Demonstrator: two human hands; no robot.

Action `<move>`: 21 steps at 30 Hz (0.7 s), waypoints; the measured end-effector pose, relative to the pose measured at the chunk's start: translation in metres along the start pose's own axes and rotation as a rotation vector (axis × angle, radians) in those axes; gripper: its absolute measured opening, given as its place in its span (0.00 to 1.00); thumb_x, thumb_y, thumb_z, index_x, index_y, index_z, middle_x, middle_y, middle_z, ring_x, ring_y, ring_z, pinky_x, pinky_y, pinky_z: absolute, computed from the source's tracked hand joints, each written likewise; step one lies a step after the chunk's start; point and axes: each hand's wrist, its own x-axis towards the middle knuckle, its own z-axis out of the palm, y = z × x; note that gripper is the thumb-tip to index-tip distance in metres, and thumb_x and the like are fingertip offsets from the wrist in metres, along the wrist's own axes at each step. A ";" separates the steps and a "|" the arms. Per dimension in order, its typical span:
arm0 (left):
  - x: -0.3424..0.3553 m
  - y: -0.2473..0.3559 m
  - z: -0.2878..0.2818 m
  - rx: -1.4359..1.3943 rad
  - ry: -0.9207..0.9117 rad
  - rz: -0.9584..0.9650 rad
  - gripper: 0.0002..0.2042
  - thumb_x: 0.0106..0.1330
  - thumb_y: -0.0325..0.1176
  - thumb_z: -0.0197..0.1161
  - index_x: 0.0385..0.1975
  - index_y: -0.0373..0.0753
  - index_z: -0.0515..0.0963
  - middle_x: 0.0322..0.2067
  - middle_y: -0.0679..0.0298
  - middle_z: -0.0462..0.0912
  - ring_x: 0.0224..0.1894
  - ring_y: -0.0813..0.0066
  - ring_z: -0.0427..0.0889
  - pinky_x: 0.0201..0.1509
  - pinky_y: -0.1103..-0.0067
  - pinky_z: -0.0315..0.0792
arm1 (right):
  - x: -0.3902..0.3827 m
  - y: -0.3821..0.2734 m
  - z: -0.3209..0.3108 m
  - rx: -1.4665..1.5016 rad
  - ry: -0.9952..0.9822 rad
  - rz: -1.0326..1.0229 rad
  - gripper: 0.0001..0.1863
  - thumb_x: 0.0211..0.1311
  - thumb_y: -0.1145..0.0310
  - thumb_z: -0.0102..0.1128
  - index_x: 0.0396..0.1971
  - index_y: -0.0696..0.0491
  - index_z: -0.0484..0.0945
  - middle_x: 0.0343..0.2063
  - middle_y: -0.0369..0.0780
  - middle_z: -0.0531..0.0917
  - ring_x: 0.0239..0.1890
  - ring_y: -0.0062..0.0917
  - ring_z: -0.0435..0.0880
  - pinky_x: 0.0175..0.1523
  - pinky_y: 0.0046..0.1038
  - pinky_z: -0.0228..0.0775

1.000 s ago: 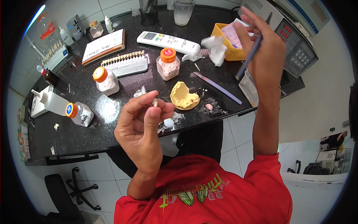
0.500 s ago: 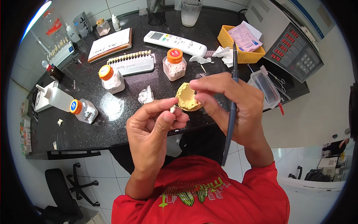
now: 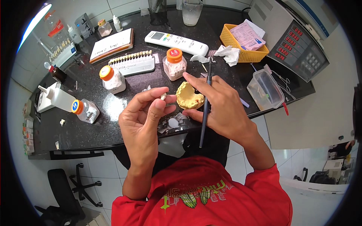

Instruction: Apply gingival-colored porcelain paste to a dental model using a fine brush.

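Between the thumb and index finger of my left hand (image 3: pixel 140 122) is a small white tooth-shaped piece, likely a dental crown (image 3: pixel 163 96). My right hand (image 3: pixel 230 113) carries a slim dark brush (image 3: pixel 204 122), tucked against its fingers with the tip pointing away from me. The right thumb and index finger are spread on either side of a yellow dental cast (image 3: pixel 184 98), which rests on the black counter; whether they touch it I cannot tell. A reddish mark shows on the cast's right side. Beside the cast lies a round white piece (image 3: pixel 173 122) among scraps.
Orange-capped powder jars (image 3: pixel 175 67) and a tooth shade guide (image 3: pixel 135 67) stand beyond my hands. Behind them are a white remote control (image 3: pixel 177 43) and a notebook (image 3: pixel 111 47). At right are a yellow basket (image 3: pixel 245 54), a clear plastic box (image 3: pixel 266 88) and a machine with red digits (image 3: pixel 298 45).
My right hand has lowered toward the cast, its thumb and index finger spreading apart, and the brush has shifted left. My left hand has moved left and slightly up with the crown.
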 end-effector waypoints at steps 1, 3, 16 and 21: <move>0.001 -0.001 0.001 -0.007 -0.008 -0.014 0.10 0.68 0.26 0.59 0.44 0.27 0.77 0.39 0.56 0.82 0.42 0.71 0.84 0.45 0.79 0.81 | 0.000 0.001 0.000 -0.002 0.002 -0.003 0.39 0.46 0.63 0.73 0.60 0.58 0.69 0.38 0.49 0.80 0.43 0.40 0.76 0.49 0.37 0.69; 0.000 -0.003 0.003 -0.018 -0.013 -0.049 0.10 0.68 0.26 0.59 0.44 0.26 0.76 0.41 0.55 0.81 0.44 0.70 0.83 0.47 0.78 0.81 | 0.000 0.003 0.002 0.055 0.013 0.008 0.39 0.45 0.66 0.72 0.60 0.57 0.69 0.37 0.49 0.80 0.41 0.40 0.76 0.47 0.37 0.69; -0.004 0.008 0.011 0.078 -0.065 0.056 0.10 0.67 0.24 0.60 0.43 0.25 0.77 0.40 0.54 0.82 0.43 0.74 0.82 0.49 0.81 0.77 | 0.003 -0.005 -0.007 0.336 0.141 -0.023 0.39 0.42 0.72 0.69 0.60 0.55 0.68 0.41 0.42 0.82 0.43 0.39 0.82 0.47 0.33 0.74; -0.006 0.008 0.014 0.054 -0.030 0.066 0.10 0.66 0.24 0.62 0.43 0.25 0.77 0.39 0.54 0.83 0.42 0.74 0.83 0.48 0.82 0.77 | 0.002 -0.006 -0.004 0.660 0.270 0.066 0.36 0.44 0.74 0.72 0.58 0.58 0.69 0.42 0.43 0.82 0.45 0.27 0.84 0.49 0.29 0.77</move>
